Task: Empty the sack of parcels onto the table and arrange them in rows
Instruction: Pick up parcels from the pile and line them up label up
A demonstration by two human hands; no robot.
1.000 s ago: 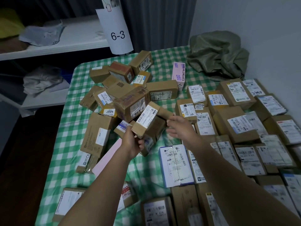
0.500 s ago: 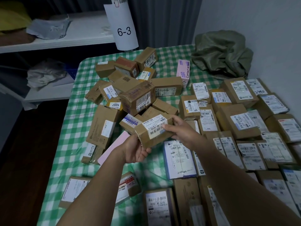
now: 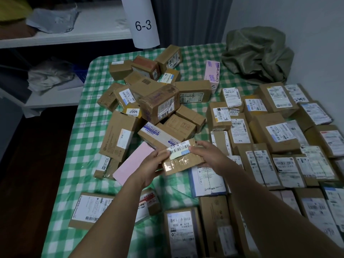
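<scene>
Cardboard parcel (image 3: pixel 183 159) gripped between both hands, left hand (image 3: pixel 152 164), right hand (image 3: pixel 206 155)

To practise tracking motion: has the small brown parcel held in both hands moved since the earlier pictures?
Yes. The parcel has come nearer the person, away from the box marked 2004.

Reads "6-3" in black on the hanging white paper sign (image 3: pixel 143 26). Says "Contact lenses" along the side of the pink box (image 3: pixel 212 73). Shows "2004" in bold on the yellow-edged label (image 3: pixel 133 111) of a small carton in the heap. Carries "501E- M1 A21B" under a barcode on the near parcel (image 3: pixel 181 225). Bears handwritten "2490", upside down, on the far-right parcel (image 3: pixel 297 97). Has an upside-down barcode label on the taped parcel (image 3: pixel 183 162), characters not surely readable.
</scene>
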